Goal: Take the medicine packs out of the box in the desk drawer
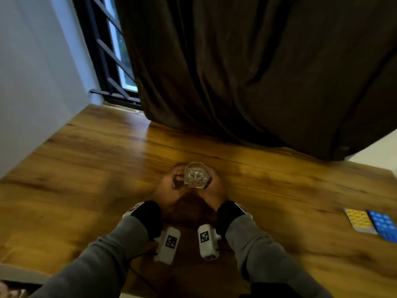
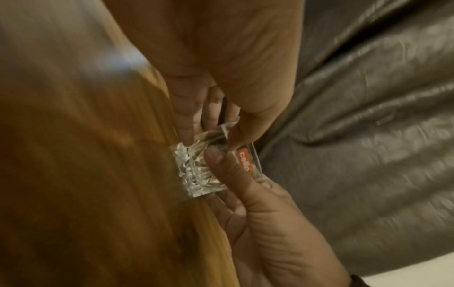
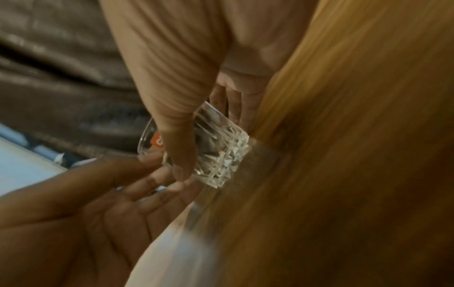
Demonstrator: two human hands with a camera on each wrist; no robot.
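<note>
A clear cut-pattern glass with an orange label stands on the wooden desk. My left hand and right hand wrap it from either side. In the left wrist view my left hand holds the glass between thumb and fingers. In the right wrist view my right hand curls round the glass. Two medicine packs lie flat at the desk's right edge, a yellow blister pack and a blue blister pack. No drawer or box is in view.
A dark brown curtain hangs down onto the back of the desk. A barred window and a white wall are at the left. Bare desk wood stretches left of my hands and between them and the packs.
</note>
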